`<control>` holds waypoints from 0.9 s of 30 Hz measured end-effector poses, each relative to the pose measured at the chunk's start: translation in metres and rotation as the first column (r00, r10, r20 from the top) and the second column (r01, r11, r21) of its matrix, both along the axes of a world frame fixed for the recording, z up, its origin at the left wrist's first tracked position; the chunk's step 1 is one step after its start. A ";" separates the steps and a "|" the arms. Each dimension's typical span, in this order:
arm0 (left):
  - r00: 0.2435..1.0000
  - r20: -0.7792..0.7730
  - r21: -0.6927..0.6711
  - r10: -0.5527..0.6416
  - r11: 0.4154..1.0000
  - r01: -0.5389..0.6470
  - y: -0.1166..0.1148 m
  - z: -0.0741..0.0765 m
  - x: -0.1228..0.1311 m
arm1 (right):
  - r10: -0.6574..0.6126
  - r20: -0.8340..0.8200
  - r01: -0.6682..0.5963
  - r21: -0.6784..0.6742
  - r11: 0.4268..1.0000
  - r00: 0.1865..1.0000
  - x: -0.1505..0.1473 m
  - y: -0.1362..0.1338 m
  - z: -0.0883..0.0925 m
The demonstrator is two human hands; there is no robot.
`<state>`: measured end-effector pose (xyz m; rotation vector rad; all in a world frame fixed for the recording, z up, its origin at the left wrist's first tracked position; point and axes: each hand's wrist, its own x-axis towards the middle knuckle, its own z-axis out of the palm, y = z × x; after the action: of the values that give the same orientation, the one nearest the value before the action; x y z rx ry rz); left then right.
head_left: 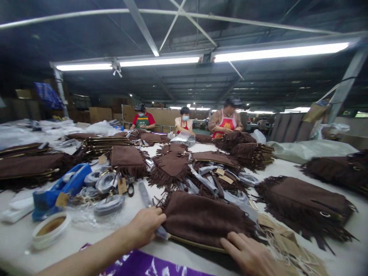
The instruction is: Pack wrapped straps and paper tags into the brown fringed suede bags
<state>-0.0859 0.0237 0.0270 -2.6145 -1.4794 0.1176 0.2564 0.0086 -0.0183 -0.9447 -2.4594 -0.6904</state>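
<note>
A dark brown suede-like fringed bag (204,218) lies before me, its gold zipper edge turned toward me. My left hand (148,225) has its fingers curled around the bag's left corner, next to a grey wrapped strap that runs beneath. On the near right part of the bag, the fingers of my right hand (248,249) lie stretched out over the zipper edge; what is under the palm is hidden. Glossy purple plastic (152,264) shows between my forearms. Paper tags with white strings (287,241) lie right of my right hand.
A blue tape dispenser (61,189), a tape roll (51,230) and coiled wrapped straps (106,184) sit at left. More fringed bags (304,203) and bag stacks (106,143) cover much of the white table (126,260). Three masked or aproned co-workers (227,119) are across the table.
</note>
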 end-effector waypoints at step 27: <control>0.940 0.228 0.073 -0.252 0.968 0.241 0.001 -0.043 -0.002 | 0.319 -0.157 -0.348 -0.223 0.910 0.935 -0.106 0.012 -0.019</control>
<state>-0.0883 0.0251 -0.0159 -2.8293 -1.1815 -0.2586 0.1500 0.0207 -0.0370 -0.5984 -2.5501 -0.2076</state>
